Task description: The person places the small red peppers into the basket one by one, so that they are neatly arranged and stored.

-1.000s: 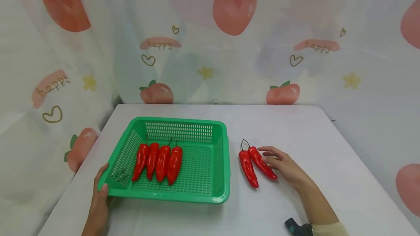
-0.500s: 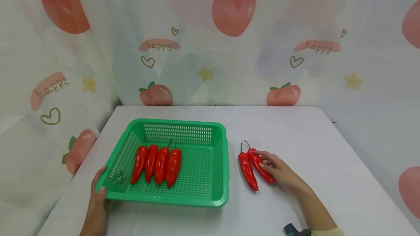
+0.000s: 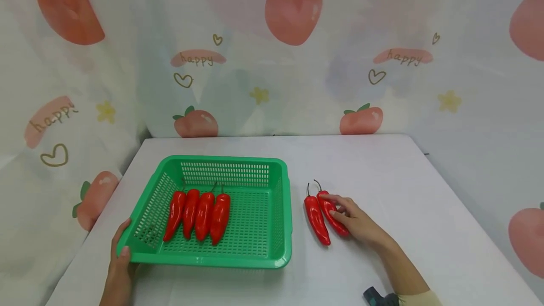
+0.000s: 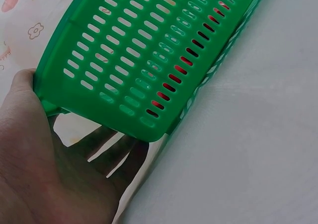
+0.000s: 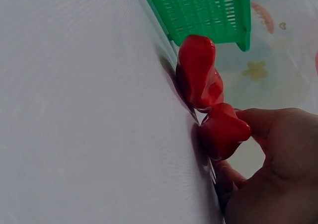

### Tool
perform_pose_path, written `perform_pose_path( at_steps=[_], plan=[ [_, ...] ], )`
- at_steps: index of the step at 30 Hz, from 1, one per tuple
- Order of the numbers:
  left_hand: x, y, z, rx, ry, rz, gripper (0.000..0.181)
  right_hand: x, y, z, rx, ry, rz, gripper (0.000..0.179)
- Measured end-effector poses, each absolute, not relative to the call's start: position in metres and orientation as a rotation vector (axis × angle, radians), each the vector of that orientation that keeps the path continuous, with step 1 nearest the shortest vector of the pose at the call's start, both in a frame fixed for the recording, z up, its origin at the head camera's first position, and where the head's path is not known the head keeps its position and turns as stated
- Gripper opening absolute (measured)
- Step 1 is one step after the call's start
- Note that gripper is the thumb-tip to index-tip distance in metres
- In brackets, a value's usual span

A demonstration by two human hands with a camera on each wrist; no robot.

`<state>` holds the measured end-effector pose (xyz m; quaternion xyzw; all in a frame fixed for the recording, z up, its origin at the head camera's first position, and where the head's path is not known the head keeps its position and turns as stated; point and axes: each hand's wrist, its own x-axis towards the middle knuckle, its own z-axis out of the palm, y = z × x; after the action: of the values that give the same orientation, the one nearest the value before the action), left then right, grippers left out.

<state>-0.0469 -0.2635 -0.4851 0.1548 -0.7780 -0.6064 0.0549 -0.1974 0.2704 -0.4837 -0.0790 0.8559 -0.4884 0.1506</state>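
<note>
My left hand (image 3: 119,268) grips the near left corner of a green plastic basket (image 3: 204,259), thumb on the rim and fingers below it in the left wrist view. Several red chili peppers (image 3: 220,218) lie side by side in the basket's left half. On the white table right of the basket, my right hand (image 3: 357,221) pinches a red pepper (image 3: 326,204) between thumb and fingers; the right wrist view shows this pepper (image 5: 222,132) still low at the table surface. Another red pepper (image 3: 316,221) lies just left of it.
The white table (image 3: 365,164) extends behind and right of the peppers. A patterned cloth (image 3: 297,84) stands along the back and sides. A dark device (image 3: 378,296) is at my right wrist, by a pale sleeve (image 3: 418,298).
My right hand has come down and in from the right and its fingers have drawn in around the right pepper. My left hand stays on the basket corner; the head view has shifted slightly.
</note>
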Motion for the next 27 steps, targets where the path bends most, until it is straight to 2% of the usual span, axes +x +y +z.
perform_pose_path(
  at_steps=[10,16,27],
  plan=[
    [-0.047,-0.2634,-0.4833,0.474,-2.366,-1.849,0.059,-0.195,0.2683,-0.4802,-0.362,2.498,-1.329,0.061],
    [-0.0477,-0.2638,-0.4841,0.443,-2.358,-1.834,0.058,-0.1966,0.269,-0.4834,-0.414,2.517,-1.309,0.06],
    [-0.0482,-0.2644,-0.4859,0.453,-2.358,-1.841,0.058,-0.2014,0.2775,-0.4792,-0.132,2.504,-1.584,0.06]
  ],
)
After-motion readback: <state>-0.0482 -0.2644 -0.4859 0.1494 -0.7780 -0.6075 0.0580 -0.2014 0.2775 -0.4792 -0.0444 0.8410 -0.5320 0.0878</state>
